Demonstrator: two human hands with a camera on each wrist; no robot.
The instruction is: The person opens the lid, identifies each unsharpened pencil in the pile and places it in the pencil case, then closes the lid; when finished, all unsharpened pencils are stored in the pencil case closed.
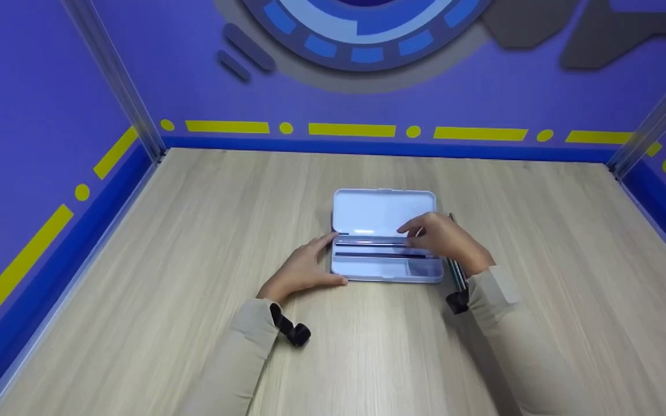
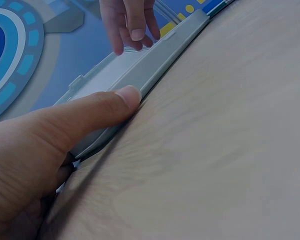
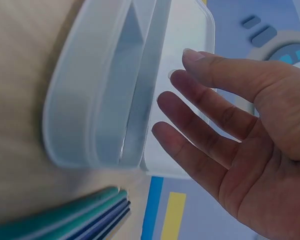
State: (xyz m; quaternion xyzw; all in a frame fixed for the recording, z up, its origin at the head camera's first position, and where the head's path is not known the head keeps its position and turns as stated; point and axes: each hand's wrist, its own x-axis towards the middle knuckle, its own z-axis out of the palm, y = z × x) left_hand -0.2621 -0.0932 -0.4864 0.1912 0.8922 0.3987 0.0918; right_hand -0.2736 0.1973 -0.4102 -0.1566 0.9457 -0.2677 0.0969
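Observation:
A pale, translucent pencil case [image 1: 370,268] lies on the table with its lid [image 1: 379,211] laid back. My left hand [image 1: 304,267] grips its left end, thumb along the front wall and fingers spread toward the hinge side. Long thin items [image 1: 367,243], seemingly pencils or pens, lie lengthwise in the case. Over the right part of the case hovers my right hand [image 1: 444,238], its fingers loosely bent. Nothing shows between those fingers in the right wrist view. Beside the right end lie several green and dark blue pencils or pens [image 3: 90,220], partly hidden by the right hand in the head view.
The wood-grain table [image 1: 194,231] is bounded by blue printed panels [image 1: 367,110] at the back and sides. Metal posts [image 1: 116,75] stand at the corners. A black strap-like piece [image 1: 292,332] sits on each wrist.

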